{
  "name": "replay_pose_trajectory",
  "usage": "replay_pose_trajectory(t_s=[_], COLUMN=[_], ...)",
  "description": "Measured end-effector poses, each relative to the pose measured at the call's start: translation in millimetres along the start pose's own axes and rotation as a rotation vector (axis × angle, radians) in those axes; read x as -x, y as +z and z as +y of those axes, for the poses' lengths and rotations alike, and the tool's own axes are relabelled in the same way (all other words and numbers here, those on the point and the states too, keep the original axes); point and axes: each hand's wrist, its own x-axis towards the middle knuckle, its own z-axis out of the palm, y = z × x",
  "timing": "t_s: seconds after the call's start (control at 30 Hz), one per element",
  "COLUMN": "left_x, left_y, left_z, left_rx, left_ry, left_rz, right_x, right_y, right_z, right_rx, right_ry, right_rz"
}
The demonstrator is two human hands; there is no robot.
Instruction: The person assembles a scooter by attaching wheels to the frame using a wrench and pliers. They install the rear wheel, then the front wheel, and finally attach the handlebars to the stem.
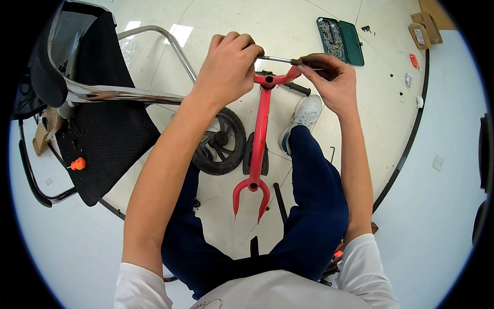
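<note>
My left hand [226, 64] is closed round one end of a thin silver metal rod [278, 59], held level above the red bike frame [261, 126]. At the rod's other end, which is darker and thicker, the fingertips of my right hand [332, 77] pinch it. The frame stands between my legs, its forked end toward me and its curved crosspiece just under the rod. A black spoked wheel [224, 147] is left of the frame, partly covered by my left forearm. Left fingers hide whatever part of the rod lies inside that hand.
A chrome-framed chair with a black seat [110, 139] stands at the left, bearing an orange-handled screwdriver [78, 164]. Far right on the tiled floor lies an open green case [352, 44] of small metal parts. A hex key [332, 153] and a black tube [280, 203] lie nearer me.
</note>
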Motion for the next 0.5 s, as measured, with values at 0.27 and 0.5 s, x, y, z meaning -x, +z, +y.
replay_pose_trajectory(t_s=[0.27, 0.5], left_x=[-6, -11], left_y=[-2, -14], left_z=[0, -6], left_rx=[0.050, 0.051], left_ry=[-0.049, -0.007], left_rz=[-0.090, -0.183], right_x=[0, 0], right_y=[1, 2], right_z=[3, -4], right_rx=[0.035, 0.146], right_ry=[0.002, -0.081], right_rz=[0.037, 0.005])
